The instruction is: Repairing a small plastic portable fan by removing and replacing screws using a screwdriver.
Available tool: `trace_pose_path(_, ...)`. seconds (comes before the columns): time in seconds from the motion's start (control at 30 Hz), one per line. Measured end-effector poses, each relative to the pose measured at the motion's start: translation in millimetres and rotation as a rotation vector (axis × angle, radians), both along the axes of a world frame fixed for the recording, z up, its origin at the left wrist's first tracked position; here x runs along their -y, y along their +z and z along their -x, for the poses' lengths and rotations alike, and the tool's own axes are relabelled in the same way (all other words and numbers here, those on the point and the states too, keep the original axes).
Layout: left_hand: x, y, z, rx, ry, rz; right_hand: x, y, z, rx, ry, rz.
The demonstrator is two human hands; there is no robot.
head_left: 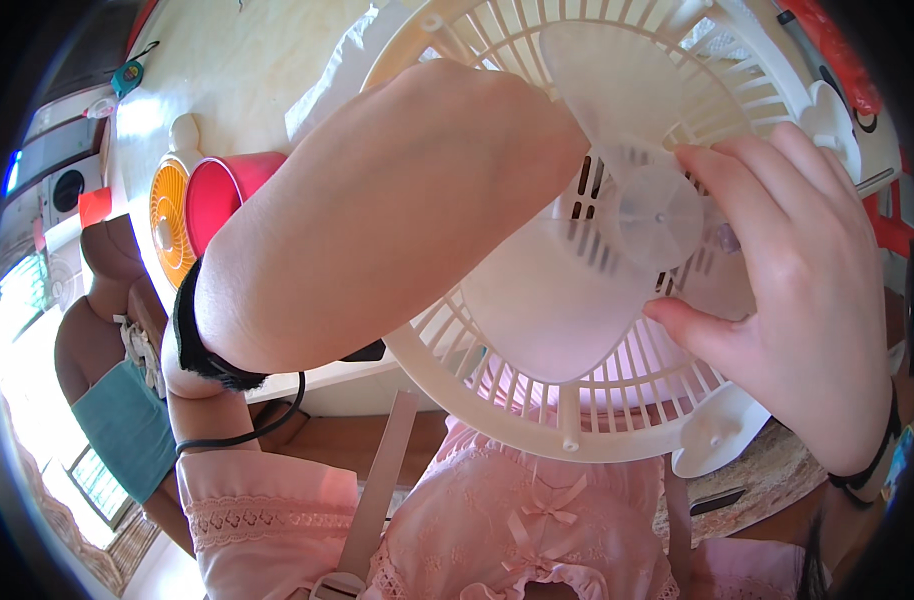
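Observation:
A cream-white fan housing [477,425] with a slatted round grille rests before me, over my lap and against the table edge. Inside it sits a translucent white fan blade [547,310] with a round hub [660,217]. My right hand [792,235] arches over the hub from the right, thumb and forefinger apart on either side of it. Whether the fingertips touch the blade I cannot make out. Close to the camera, my left hand [387,210] covers the upper left of the grille. Its fingers bend out of sight behind the back of the hand.
On the pale table [212,90] at the left stand a pink-red cup [212,205] and a small orange fan [169,205]. A teal tape measure [127,77] lies farther back. A chair with a teal cloth [127,430] is at the left. Red plastic [847,50] shows at the far right.

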State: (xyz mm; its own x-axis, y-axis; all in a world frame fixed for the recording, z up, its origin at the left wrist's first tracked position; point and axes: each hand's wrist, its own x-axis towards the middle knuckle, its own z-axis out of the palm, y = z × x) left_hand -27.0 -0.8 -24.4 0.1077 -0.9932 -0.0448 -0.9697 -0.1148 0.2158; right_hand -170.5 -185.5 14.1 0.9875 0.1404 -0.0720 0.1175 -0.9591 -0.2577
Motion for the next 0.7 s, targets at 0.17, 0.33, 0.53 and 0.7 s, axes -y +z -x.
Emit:
trace_pose_path(0.17, -11, -4, 2, 0.069, -0.016, 0.099, -2, 3, 1, 0.004, 0.021, -0.008)
trace_pose_path(0.33, -6, 0, 1, -0.03, 0.013, 0.023, -5, 2, 2, -0.002, -0.018, -0.015)
trace_pose_path(0.53, -5, 4, 3, -0.086, 0.053, 0.009, -5, 3, 3, -0.008, -0.019, -0.037)
trace_pose_path(0.7, -2, -5, -4, -0.074, 0.002, 0.061, -4, 3, 2, -0.009, -0.014, -0.022)
